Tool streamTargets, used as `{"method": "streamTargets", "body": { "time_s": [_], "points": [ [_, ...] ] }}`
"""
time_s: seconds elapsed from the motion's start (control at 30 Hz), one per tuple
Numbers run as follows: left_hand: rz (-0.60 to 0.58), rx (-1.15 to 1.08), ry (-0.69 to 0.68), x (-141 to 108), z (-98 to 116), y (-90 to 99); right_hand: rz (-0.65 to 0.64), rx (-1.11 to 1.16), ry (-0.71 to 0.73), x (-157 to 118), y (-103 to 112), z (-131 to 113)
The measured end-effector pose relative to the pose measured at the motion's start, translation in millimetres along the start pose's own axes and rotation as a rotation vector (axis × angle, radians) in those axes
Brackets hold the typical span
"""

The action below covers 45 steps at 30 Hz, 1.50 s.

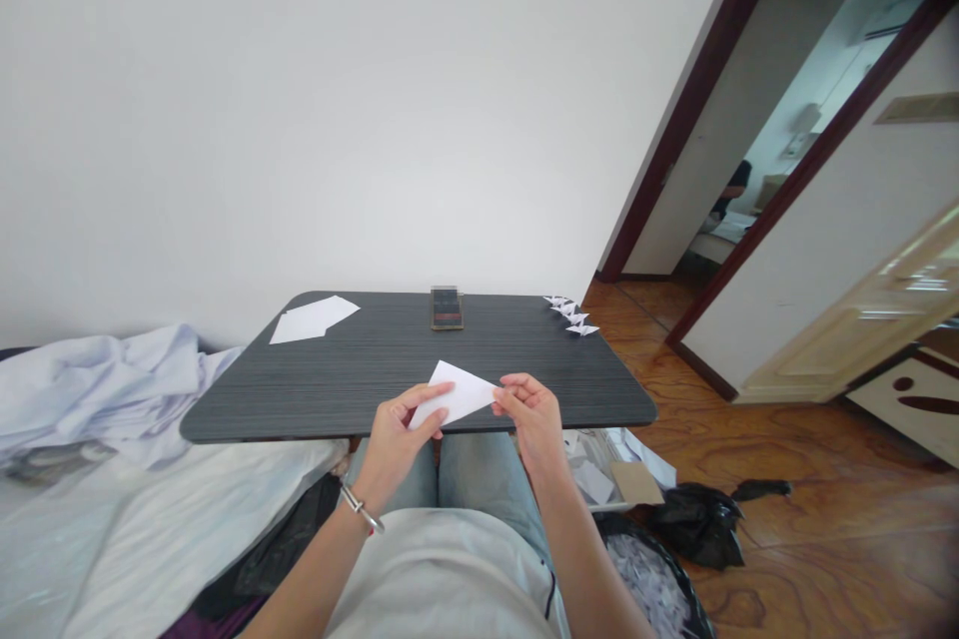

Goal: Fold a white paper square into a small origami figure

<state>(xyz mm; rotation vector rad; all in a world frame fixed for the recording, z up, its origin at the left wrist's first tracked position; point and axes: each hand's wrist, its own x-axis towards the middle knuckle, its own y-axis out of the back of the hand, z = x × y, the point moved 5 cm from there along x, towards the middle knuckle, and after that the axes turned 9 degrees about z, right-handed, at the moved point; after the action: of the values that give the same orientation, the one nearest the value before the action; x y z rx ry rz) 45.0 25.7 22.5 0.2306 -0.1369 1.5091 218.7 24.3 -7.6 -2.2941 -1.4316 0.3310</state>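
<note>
A folded sheet of white paper [463, 393], roughly triangular, is held up over the near edge of the dark table [360, 389]. My left hand [405, 427] is closed on its left side, with fingers over the front face. At its right corner my right hand [525, 409] pinches the tip between thumb and fingers. White paper sheets [311, 319] lie overlapping at the table's far left. Several small folded paper figures [573, 316] stand in a row at the far right corner.
A phone-like device [448, 308] stands at the table's back middle, near the wall. White cloth [97, 389] is heaped on the left. Right of my legs are a box of papers [599, 474] and a black bag of shredded paper [648, 579]. Beyond the doorway part of a person [735, 188] shows.
</note>
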Motion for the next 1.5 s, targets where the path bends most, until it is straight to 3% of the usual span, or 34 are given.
{"method": "streamTargets", "body": {
  "time_s": [0.47, 0.77, 0.93, 1.2, 1.5],
  "points": [
    [0.059, 0.0, 0.006, 3.0, 0.0, 5.8, 0.086, 0.106, 0.08, 7.8, 15.5, -15.8],
    [-0.035, 0.015, -0.063, 1.6, 1.2, -2.8, -0.208, -0.062, -0.152, -20.5, -25.7, 20.4],
    [-0.059, 0.024, -0.045, -1.0, 1.8, -6.3, -0.147, -0.046, -0.108, -28.4, -32.0, 20.8],
    [0.088, -0.115, -0.028, -2.7, 6.4, -6.2, -0.049, 0.01, -0.003, -29.8, -30.5, 16.4],
    [0.153, 0.063, -0.191, -16.4, 31.0, -8.1, -0.051, 0.184, -0.056, -31.6, -29.6, 24.8]
  ]
}}
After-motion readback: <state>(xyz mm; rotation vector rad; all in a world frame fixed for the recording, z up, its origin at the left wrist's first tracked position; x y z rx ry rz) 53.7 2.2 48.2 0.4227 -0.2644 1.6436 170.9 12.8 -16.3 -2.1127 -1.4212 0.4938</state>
